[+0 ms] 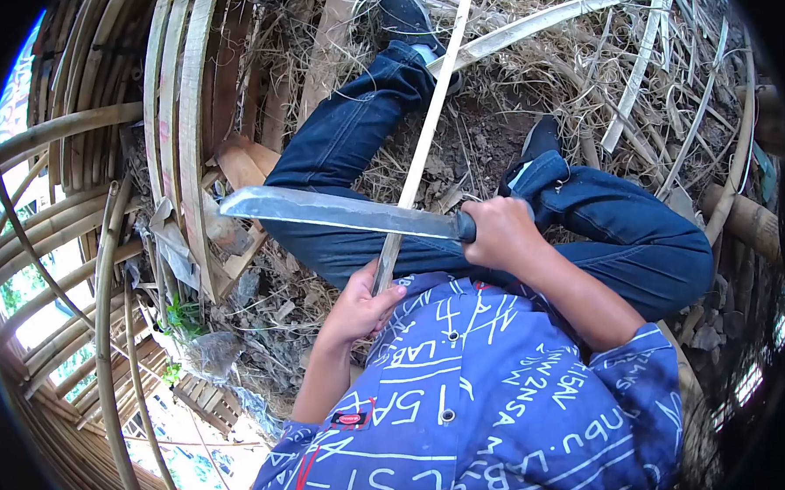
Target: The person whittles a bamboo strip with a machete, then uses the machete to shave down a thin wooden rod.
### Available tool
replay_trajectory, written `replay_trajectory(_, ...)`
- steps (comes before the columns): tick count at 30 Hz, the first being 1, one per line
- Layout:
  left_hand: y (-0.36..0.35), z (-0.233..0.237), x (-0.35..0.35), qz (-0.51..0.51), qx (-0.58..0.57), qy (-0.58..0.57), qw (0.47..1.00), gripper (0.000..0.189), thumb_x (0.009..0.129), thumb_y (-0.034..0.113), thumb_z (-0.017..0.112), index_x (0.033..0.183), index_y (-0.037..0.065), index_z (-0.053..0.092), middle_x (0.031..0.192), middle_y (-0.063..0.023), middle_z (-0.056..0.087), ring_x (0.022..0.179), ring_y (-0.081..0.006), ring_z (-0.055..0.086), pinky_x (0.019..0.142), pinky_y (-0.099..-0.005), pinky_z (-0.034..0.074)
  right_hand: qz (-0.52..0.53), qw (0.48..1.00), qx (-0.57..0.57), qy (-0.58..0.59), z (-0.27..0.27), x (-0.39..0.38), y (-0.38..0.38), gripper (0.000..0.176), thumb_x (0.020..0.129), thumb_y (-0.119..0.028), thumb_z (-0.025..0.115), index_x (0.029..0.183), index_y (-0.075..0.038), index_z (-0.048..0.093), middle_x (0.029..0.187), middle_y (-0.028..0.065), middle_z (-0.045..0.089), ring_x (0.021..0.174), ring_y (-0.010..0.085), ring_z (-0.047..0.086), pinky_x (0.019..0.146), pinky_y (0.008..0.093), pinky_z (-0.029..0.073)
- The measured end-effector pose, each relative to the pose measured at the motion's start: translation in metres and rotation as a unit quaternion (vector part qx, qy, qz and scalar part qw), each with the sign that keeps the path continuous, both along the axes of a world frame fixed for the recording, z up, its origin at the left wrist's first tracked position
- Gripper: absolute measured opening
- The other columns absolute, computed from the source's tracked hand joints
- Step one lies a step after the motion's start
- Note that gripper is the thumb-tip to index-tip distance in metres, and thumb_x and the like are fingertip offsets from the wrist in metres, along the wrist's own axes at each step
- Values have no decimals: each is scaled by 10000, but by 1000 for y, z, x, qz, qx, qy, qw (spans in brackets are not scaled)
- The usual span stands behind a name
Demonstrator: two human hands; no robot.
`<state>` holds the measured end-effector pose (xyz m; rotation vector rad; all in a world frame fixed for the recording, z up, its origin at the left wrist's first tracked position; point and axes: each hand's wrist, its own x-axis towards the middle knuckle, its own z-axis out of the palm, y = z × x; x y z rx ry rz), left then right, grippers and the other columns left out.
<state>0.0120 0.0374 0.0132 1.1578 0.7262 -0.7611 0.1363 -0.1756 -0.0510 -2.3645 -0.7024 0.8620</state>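
My right hand (501,231) is wrapped round the dark handle of a machete (347,214). Its long grey blade points left and lies across a pale bamboo strip (427,134), overlapping it in this view. Near its lower end, the strip is gripped by my left hand (362,301), thumb on top, close in front of my shirt. From there the strip runs up and slightly right, between my legs, out past the top edge of the view.
Dry shavings and loose bamboo strips (637,68) litter the ground at the upper right. Upright slats (169,106) and a bamboo framework (108,345) stand to my left. A thick bamboo pole (746,221) lies by my right knee. My bent legs (344,129) frame the work.
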Motion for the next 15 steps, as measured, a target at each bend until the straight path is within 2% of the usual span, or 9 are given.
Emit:
replay_trajectory(5, -3, 0, -4, -11, 23, 3, 1000, 266, 912, 26, 584, 1120, 18, 418, 537, 21, 447, 359, -50, 402, 318, -203, 293, 10, 997, -49, -60, -9, 24, -1, 252, 648, -248, 709, 833, -85, 652, 763, 161, 681, 757, 341, 684, 707, 448, 538)
replay_trajectory(7, -4, 5, -7, 12, -12, 11, 1000, 291, 906, 14, 588, 1140, 25, 415, 559, 24, 456, 369, -45, 404, 322, -203, 299, -79, 989, -65, -108, -28, 43, -3, 197, 637, -208, 695, 810, -117, 670, 757, 161, 675, 774, 364, 667, 735, 476, 527)
replay_trajectory(8, -5, 6, -6, 13, -9, 11, 1000, 291, 906, 14, 588, 1140, 25, 415, 559, 24, 456, 369, -45, 404, 322, -203, 299, -133, 987, -55, -68, -27, 58, -5, 192, 645, -207, 699, 818, -128, 675, 763, 154, 678, 785, 362, 667, 742, 469, 529)
replay_trajectory(11, -7, 6, -6, -10, 0, 36, 999, 306, 903, 2, 586, 1148, 27, 406, 564, 28, 448, 377, -39, 405, 325, -202, 304, -97, 984, -79, -123, -37, 84, -11, 202, 652, -221, 707, 828, -125, 679, 773, 156, 679, 786, 358, 667, 730, 463, 532)
replay_trajectory(13, -1, 2, -10, 8, -27, 22, 999, 549, 906, 21, 591, 1383, 15, 321, 583, 40, 461, 392, -30, 422, 330, -203, 332, -91, 984, -77, -134, -38, 90, -9, 197, 665, -228, 698, 824, -115, 676, 788, 155, 683, 792, 355, 673, 744, 459, 536)
replay_trajectory(15, 1, 4, -9, 5, -30, 22, 999, 493, 907, 14, 586, 1337, 13, 345, 583, 36, 463, 391, -31, 420, 328, -204, 330, -80, 984, -75, -138, -42, 92, -9, 194, 678, -235, 688, 821, -104, 673, 804, 155, 687, 798, 352, 680, 757, 455, 539)
